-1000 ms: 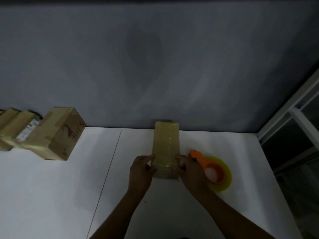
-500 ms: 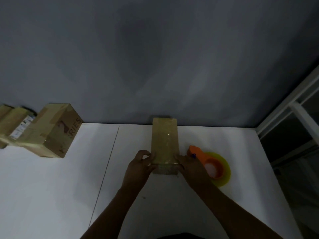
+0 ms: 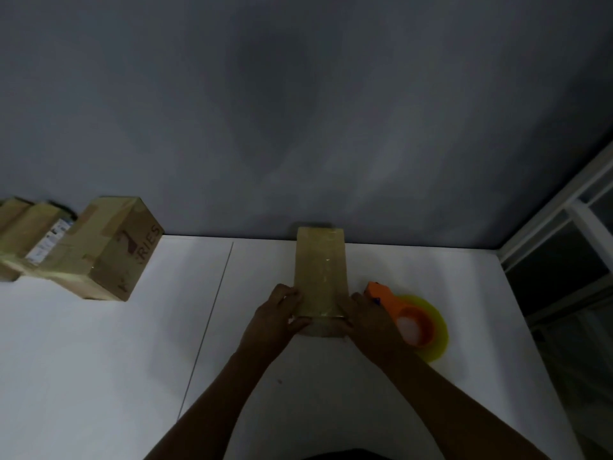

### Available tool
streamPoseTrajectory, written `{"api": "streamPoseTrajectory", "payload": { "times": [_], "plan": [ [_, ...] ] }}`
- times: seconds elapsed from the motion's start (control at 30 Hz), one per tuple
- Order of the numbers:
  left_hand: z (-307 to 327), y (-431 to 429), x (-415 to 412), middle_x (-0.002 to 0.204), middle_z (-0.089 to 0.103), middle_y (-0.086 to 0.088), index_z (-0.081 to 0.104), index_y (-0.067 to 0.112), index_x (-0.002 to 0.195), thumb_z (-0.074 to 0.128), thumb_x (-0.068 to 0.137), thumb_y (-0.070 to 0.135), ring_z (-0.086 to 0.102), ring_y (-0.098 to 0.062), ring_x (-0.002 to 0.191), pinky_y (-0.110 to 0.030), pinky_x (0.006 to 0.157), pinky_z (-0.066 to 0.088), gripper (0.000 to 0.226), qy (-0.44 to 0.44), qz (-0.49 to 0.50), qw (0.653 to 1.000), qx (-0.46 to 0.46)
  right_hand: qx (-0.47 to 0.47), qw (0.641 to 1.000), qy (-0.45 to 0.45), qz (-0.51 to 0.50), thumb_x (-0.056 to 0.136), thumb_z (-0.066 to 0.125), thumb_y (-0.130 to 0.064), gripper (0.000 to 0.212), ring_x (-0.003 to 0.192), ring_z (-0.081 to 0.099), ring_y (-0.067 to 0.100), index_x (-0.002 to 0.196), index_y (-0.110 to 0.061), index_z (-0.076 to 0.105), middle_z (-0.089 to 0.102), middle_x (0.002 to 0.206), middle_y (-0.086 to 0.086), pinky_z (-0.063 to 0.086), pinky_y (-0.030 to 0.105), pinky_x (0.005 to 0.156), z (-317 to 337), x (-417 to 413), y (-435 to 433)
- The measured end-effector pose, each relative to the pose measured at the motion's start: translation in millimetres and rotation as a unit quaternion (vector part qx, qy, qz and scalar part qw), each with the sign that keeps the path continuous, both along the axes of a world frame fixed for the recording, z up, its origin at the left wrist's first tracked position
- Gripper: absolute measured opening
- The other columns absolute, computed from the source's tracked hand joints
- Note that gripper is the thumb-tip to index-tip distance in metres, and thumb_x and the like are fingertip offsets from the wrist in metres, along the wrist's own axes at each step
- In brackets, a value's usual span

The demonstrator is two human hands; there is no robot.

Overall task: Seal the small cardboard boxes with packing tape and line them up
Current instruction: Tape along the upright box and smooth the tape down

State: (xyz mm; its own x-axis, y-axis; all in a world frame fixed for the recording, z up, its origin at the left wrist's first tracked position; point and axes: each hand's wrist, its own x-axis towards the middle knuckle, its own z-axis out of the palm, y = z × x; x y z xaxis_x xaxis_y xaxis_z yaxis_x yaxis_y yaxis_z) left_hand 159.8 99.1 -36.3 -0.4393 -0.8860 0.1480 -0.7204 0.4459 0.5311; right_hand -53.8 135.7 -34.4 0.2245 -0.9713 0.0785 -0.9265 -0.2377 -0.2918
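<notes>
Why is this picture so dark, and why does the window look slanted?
Head view: dim light leaves the left hand and right hand, gripping the tall brown cardboard box, nearly black against the white table; head view: the box's glossy tape shows a small glint; head view: the wide-angle lens slants the white window frame.

Free white tabletop (image 3: 99,360) left of my left hand (image 3: 275,320), up to brown taped cardboard boxes (image 3: 99,250). Orange-and-yellow tape dispenser (image 3: 411,322) hems my right hand (image 3: 371,320); long tan cardboard box (image 3: 320,270) gripped between.
</notes>
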Motion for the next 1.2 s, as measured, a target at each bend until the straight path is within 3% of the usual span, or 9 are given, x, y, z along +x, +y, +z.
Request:
{"api": "streamPoseTrajectory", "payload": {
  "times": [0.07,0.27,0.47,0.6,0.7,0.83,0.97,1.1,1.2],
  "plan": [
    [2.3,-4.4,6.7,0.116,0.059,-0.011,0.063,0.005,0.118,0.076,0.077,0.023,0.058,-0.008,0.08,-0.028,0.074,0.056,0.047,0.02,-0.021,1.0,-0.009,0.022,0.999,-0.035,0.012,0.088,0.057,-0.027,0.041,0.082,0.064,0.03,0.123,-0.005,0.058,0.063,0.1,0.015,0.052,0.037,0.068,2.2,-7.8,-0.3],
    [2.3,-18.4,21.1,0.108,0.065,0.006,0.069,0.02,0.111,0.069,0.082,0.011,0.059,0.003,0.088,-0.027,0.089,0.054,0.03,0.1,-0.022,0.994,0.045,-0.013,0.998,-0.004,0.063,0.067,0.063,-0.014,0.032,0.055,0.065,0.016,0.098,-0.008,0.07,0.067,0.072,0.006,0.049,0.021,0.046,-3.6,-17.9,-7.4],
    [1.7,-16.3,22.2,0.126,0.061,-0.004,0.061,0.02,0.123,0.04,0.089,0.006,0.052,-0.012,0.119,-0.018,0.105,0.038,0.043,0.07,-0.055,0.995,-0.043,-0.048,0.998,-0.034,0.023,0.092,0.041,-0.031,0.031,0.059,0.064,0.022,0.101,-0.015,0.066,0.06,0.069,-0.004,0.05,0.028,0.05,1.7,-1.5,10.4],
    [7.4,-0.6,5.3,0.125,0.062,-0.007,0.065,0.015,0.119,0.03,0.096,0.029,0.052,-0.024,0.122,-0.047,0.1,0.044,0.044,0.047,0.031,0.993,-0.108,-0.141,0.989,-0.016,0.031,0.093,0.037,-0.043,0.04,0.071,0.068,0.014,0.089,-0.028,0.073,0.072,0.085,-0.005,0.053,0.023,0.063,2.6,-7.2,9.0],
    [14.5,11.1,-23.8,0.145,0.042,0.003,0.048,0.021,0.137,0.022,0.087,0.069,0.032,-0.021,0.137,-0.041,0.111,0.024,0.074,-0.036,0.058,0.998,0.011,-0.104,0.99,-0.062,-0.066,0.092,0.034,-0.047,0.045,0.097,0.064,0.018,0.103,-0.024,0.072,0.069,0.106,-0.001,0.041,0.025,0.091,9.8,-18.9,-6.9],
    [0.8,5.7,-32.8,0.152,0.034,-0.003,0.052,0.025,0.134,0.058,0.082,0.058,0.031,-0.034,0.138,-0.047,0.108,0.025,0.062,-0.14,-0.001,0.99,-0.032,0.005,0.998,-0.006,-0.068,0.092,0.02,-0.063,0.068,0.13,0.044,0.033,0.131,-0.019,0.054,0.045,0.143,0.013,0.035,0.048,0.105,10.4,-38.6,-31.1],
    [14.2,-13.0,-13.5,0.159,0.013,0.002,0.037,0.031,0.144,0.049,0.087,0.06,0.008,-0.028,0.146,-0.043,0.114,0.004,0.065,-0.186,-0.04,0.982,-0.004,0.024,0.998,0.06,-0.003,0.094,0.01,-0.063,0.063,0.133,0.039,0.036,0.139,-0.03,0.04,0.038,0.148,0.007,0.029,0.057,0.104,10.0,-51.8,-29.2],
    [26.1,-30.8,10.0,0.125,0.063,-0.01,0.069,0.027,0.112,0.08,0.067,0.046,0.062,-0.033,0.109,-0.046,0.088,0.049,0.05,-0.2,-0.015,0.973,-0.114,-0.024,0.995,0.083,0.044,0.093,0.025,-0.057,0.051,0.127,0.047,0.03,0.12,-0.03,0.06,0.059,0.127,-0.001,0.024,0.048,0.111,7.6,-43.7,-15.6],
    [29.4,-34.3,19.7,0.104,0.072,-0.004,0.075,0.02,0.1,0.031,0.095,0.056,0.071,-0.021,0.086,-0.027,0.073,0.055,0.057,-0.157,0.05,0.984,-0.066,-0.089,0.991,0.067,0.076,0.086,0.036,-0.058,0.047,0.116,0.052,0.017,0.112,-0.031,0.065,0.063,0.12,-0.008,0.039,0.034,0.104,4.5,-27.4,-5.5]
  ]
}}
